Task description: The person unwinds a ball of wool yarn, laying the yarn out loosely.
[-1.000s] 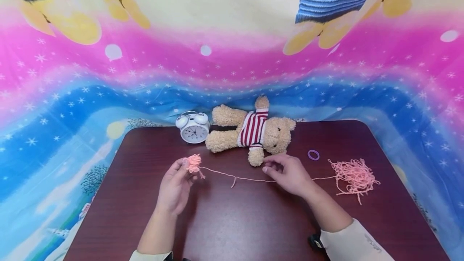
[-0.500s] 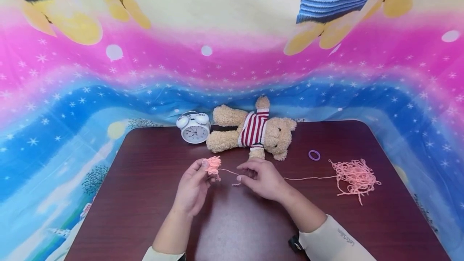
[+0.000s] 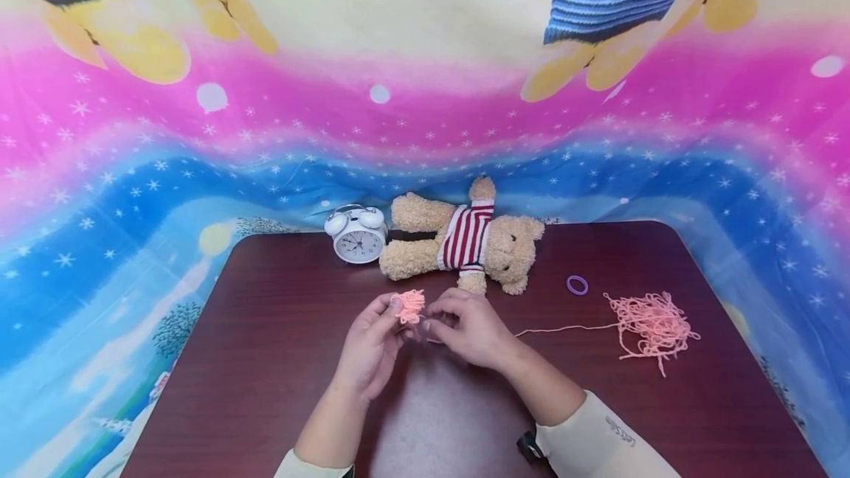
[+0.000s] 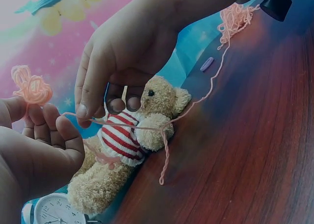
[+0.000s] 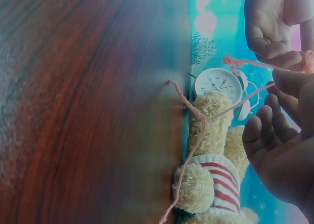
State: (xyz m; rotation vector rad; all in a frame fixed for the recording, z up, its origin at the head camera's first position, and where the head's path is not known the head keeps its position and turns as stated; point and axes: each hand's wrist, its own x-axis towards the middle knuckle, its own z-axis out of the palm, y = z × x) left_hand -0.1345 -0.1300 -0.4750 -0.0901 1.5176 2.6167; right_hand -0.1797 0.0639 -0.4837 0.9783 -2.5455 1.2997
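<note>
Above the table, my left hand [image 3: 364,352] pinches a small wound bundle of peach yarn [image 3: 412,306] between thumb and fingers. My right hand [image 3: 474,334] is close beside it on the right, thumb and forefinger pinching the yarn strand [image 4: 213,82] that comes off the bundle. From there the strand runs right to a loose tangled pile of yarn [image 3: 654,327]. In the left wrist view, a short twisted tail [image 4: 165,165] hangs from a join in the strand. Another short end [image 5: 235,62] dangles from the bundle in the right wrist view.
Behind the hands a teddy bear [image 3: 465,238] in a red-and-white striped shirt lies on its back. A white twin-bell alarm clock [image 3: 358,243] stands at its feet. A purple ring [image 3: 577,285] lies left of the yarn pile on the dark wooden table [image 3: 265,389].
My left hand has moved right with the yarn bundle. The right hand has slid left along the strand, so the two hands are now close together.
</note>
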